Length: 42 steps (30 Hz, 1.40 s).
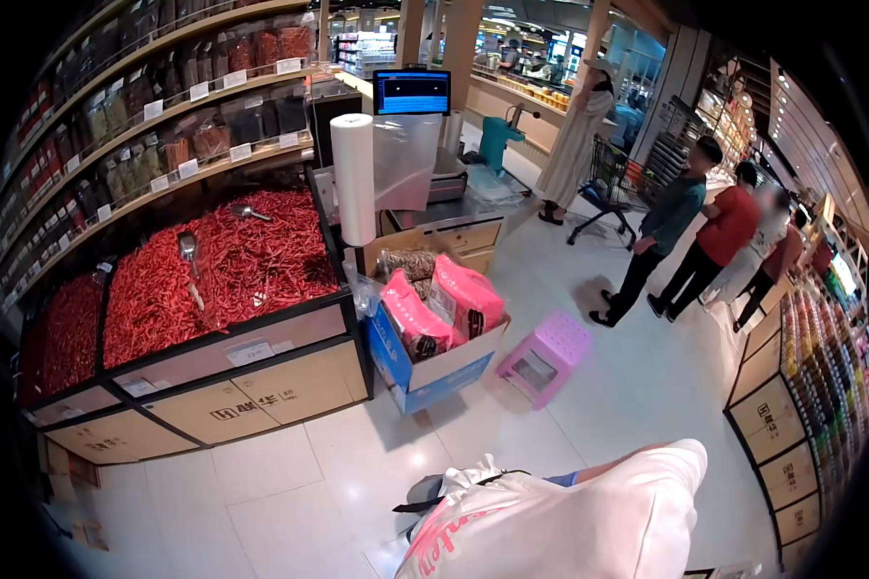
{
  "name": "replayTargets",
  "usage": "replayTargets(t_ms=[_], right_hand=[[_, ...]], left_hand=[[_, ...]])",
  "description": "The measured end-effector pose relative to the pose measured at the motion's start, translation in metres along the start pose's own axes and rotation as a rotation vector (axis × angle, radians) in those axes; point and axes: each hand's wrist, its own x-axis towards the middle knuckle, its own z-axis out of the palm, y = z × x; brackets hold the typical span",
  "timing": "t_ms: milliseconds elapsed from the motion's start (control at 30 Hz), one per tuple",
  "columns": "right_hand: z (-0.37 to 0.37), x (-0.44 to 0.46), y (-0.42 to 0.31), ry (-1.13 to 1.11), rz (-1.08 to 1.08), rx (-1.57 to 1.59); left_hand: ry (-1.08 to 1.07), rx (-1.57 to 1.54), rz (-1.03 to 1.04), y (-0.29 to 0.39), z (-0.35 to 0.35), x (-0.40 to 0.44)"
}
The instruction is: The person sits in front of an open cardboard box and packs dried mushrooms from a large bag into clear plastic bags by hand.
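Observation:
Neither of my hands shows. A white top with pink lettering (541,531) fills the bottom of the head view, and only a strip of forearm (623,466) shows beyond it. Ahead on the floor stands a pink plastic stool (562,343). Left of the stool is an open blue and white carton (444,376) holding pink bags (468,294). Further left, a wooden bin holds dried red chillies (270,251), with a metal scoop (187,246) lying on them.
Shelves of packaged dried goods (203,92) rise behind the chillies. A roll of plastic bags (353,179) stands near a screen (411,92). Several people, one in a red top (729,227), stand at right. A shopping cart (608,188) is behind them. A display rack (811,386) lines the right side.

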Motion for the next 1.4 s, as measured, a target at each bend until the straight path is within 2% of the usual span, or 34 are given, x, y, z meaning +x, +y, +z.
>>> replayTargets(t_ms=[200, 400, 433, 467, 500, 533, 600, 633, 667, 700, 733, 767, 800, 833, 900, 933, 967, 1000, 1033, 1067, 1133, 1167, 1233, 1267, 1300, 1333, 1367, 1400], right_hand=[[-0.006, -0.047, -0.110, -0.079, -0.024, -0.043], [-0.080, -0.039, -0.248, -0.098, 0.100, -0.220], [-0.080, 0.025, -0.234, -0.120, -0.060, -0.438], [-0.080, 0.091, -0.224, -0.116, -0.185, -0.485], [-0.093, 0.143, -0.242, -0.223, -0.108, -0.510], [-0.112, 0.139, -0.283, -0.130, -0.060, -0.436], [-0.147, 0.177, -0.345, 0.032, -0.182, -0.542], [-0.161, 0.263, -0.342, 0.130, -0.517, -0.789], [-0.173, 0.342, -0.340, 0.344, -0.833, -1.055], [-0.189, 0.336, -0.418, 0.326, -0.779, -1.395], [-0.189, 0.319, -0.492, 0.414, -0.467, -1.178], [-0.193, 0.417, -0.514, 0.482, -0.441, -1.189], [-0.188, 0.447, -0.566, 0.548, -0.412, -1.197], [-0.175, 0.478, -0.617, 0.503, -0.498, -1.248], [-0.135, 0.408, -0.797, 0.416, -0.676, -1.347], [-0.104, 0.405, -0.864, 0.306, -0.802, -0.854], [-0.066, 0.330, -0.938, 0.084, -0.712, 0.011], [-0.030, 0.303, -1.003, -0.026, -0.759, 0.184], [-0.011, 0.275, -1.057, -0.079, -0.889, 0.113], [0.006, 0.252, -1.093, -0.141, -0.996, 0.042], [0.023, 0.231, -1.150, -0.320, -1.074, -0.012], [0.022, 0.237, -1.177, -0.275, -1.096, -0.049], [0.011, 0.296, -1.188, 0.051, -1.060, -0.253], [-0.003, 0.332, -1.189, 0.226, -1.005, -0.450], [-0.017, 0.366, -1.182, 0.323, -0.926, -0.705], [-0.029, 0.387, -1.172, 0.340, -0.863, -1.183], [-0.022, 0.390, -1.162, 0.215, -0.777, -1.344], [-0.002, 0.382, -1.167, 0.092, -0.670, -1.257]], left_hand=[[0.064, -0.105, -0.006, -0.024, -0.079, -0.009], [0.140, -0.255, -0.097, -0.069, -0.162, -0.025], [0.166, -0.280, -0.117, -0.078, -0.183, -0.031], [0.190, -0.303, -0.134, -0.085, -0.207, -0.035], [0.229, -0.338, -0.155, -0.087, -0.232, -0.041], [0.266, -0.374, -0.168, -0.092, -0.254, -0.048], [0.366, -0.490, -0.195, -0.105, -0.287, -0.063], [0.431, -0.563, -0.202, -0.114, -0.296, -0.073], [0.498, -0.636, -0.212, -0.122, -0.301, -0.085], [0.570, -0.713, -0.215, -0.134, -0.303, -0.093], [0.635, -0.792, -0.219, -0.144, -0.303, -0.100], [0.689, -0.864, -0.229, -0.148, -0.298, -0.106], [0.736, -0.928, -0.235, -0.154, -0.293, -0.108], [0.770, -0.988, -0.238, -0.160, -0.288, -0.105], [0.824, -1.093, -0.252, -0.160, -0.293, -0.097], [0.837, -1.141, -0.249, -0.159, -0.298, -0.091], [0.846, -1.188, -0.239, -0.159, -0.310, -0.083], [0.849, -1.224, -0.221, -0.156, -0.323, -0.076], [0.845, -1.262, -0.205, -0.156, -0.332, -0.067], [0.857, -1.169, -0.200, -0.153, -0.339, -0.062], [0.762, -1.127, -0.233, -0.163, -0.372, -0.057], [0.691, -1.084, -0.240, -0.170, -0.398, -0.050], [0.541, -0.981, -0.223, -0.190, -0.464, -0.041], [0.459, -0.939, -0.145, -0.199, -0.503, -0.030], [0.496, -0.850, -0.357, -0.181, -0.551, -0.029], [0.598, -0.756, -0.309, -0.180, -0.588, -0.021], [0.695, -0.646, -0.269, -0.191, -0.622, -0.018], [0.772, -0.799, -0.202, -0.180, -0.669, -0.015]])
